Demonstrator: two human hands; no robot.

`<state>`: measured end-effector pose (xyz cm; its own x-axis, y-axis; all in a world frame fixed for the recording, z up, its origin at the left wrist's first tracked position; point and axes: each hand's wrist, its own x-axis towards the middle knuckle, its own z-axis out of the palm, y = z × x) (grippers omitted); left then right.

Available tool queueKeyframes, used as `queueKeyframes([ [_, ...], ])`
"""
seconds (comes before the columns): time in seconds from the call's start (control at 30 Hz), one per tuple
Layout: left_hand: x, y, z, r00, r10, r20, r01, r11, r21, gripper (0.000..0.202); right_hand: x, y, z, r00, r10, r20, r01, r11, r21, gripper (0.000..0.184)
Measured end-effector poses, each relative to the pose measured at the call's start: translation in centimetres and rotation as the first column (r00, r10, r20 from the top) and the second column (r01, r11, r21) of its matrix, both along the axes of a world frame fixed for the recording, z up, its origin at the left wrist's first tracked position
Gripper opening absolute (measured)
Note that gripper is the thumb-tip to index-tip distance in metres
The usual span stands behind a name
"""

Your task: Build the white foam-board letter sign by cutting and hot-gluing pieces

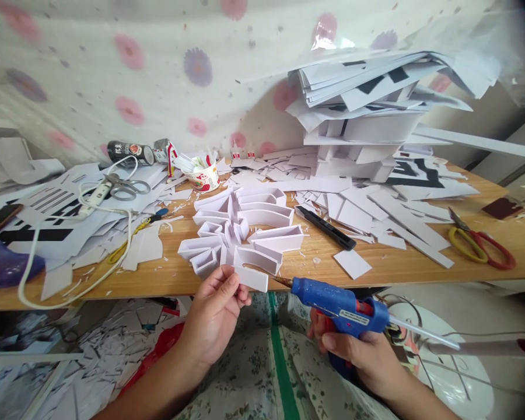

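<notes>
My left hand (219,309) pinches a small white rectangular strip (252,279) between thumb and fingers, just over the table's front edge. In my right hand (359,356) is a blue glue gun (336,303), my fingers wrapped round its handle. Its nozzle points left, close to the strip's right end; whether they touch I cannot tell. A clear glue stick (424,331) juts from the gun's back. Right behind the strip stands a white open-topped assembly (231,230) of thin upright walls forming several curved and straight compartments.
A black utility knife (326,227) and a white square piece (353,263) lie right of the assembly. Red-and-yellow scissors (481,240) rest further right. Grey scissors (125,186) and a white cable (28,274) are at left. Behind stand a paper cup (202,177) and stacked white sheets (359,87).
</notes>
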<state>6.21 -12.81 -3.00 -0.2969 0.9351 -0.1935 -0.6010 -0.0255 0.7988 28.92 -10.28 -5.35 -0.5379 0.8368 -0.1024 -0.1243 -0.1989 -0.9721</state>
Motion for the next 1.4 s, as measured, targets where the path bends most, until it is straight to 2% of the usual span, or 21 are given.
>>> queueKeyframes([
  [0.37,0.0,-0.1,-0.1,1.000,0.007,0.006,-0.007,1.000,-0.023,0.022,-0.2,0.1,-0.2,1.000,-0.004,0.011,0.004,0.999,-0.033,0.027],
  [0.5,0.1,0.0,-0.1,1.000,0.005,-0.003,-0.005,1.000,-0.010,0.020,-0.1,0.1,-0.6,1.000,-0.003,0.024,0.003,1.000,-0.004,0.027],
  [0.8,-0.2,-0.1,0.2,1.000,-0.004,-0.011,0.004,1.000,-0.003,0.017,0.4,-0.5,-1.3,0.994,-0.027,0.110,0.027,1.000,0.002,0.026],
  [1.03,0.0,0.0,0.4,0.999,-0.052,0.012,0.052,0.998,-0.018,0.014,0.6,0.1,-1.1,0.999,-0.019,0.049,0.013,0.994,0.111,0.021],
  [1.17,0.5,-0.2,0.7,0.989,-0.092,0.116,0.102,0.991,-0.081,0.012,0.3,0.2,-0.6,0.991,0.010,0.131,-0.037,0.978,0.206,0.018],
  [1.27,1.1,-0.2,0.8,0.972,-0.038,0.233,0.068,0.990,-0.123,0.012,-0.1,-0.1,-0.8,0.986,-0.034,0.160,-0.020,0.946,0.323,0.015],
  [1.33,1.5,0.0,0.8,0.964,0.001,0.267,0.045,0.985,-0.166,0.010,-0.3,-0.1,-1.0,0.974,-0.102,0.203,0.008,0.908,0.419,0.014],
  [1.4,1.7,0.2,0.6,0.963,0.025,0.270,0.032,0.978,-0.205,0.009,-0.5,0.0,-0.8,0.956,-0.133,0.261,-0.020,0.860,0.509,0.013],
])
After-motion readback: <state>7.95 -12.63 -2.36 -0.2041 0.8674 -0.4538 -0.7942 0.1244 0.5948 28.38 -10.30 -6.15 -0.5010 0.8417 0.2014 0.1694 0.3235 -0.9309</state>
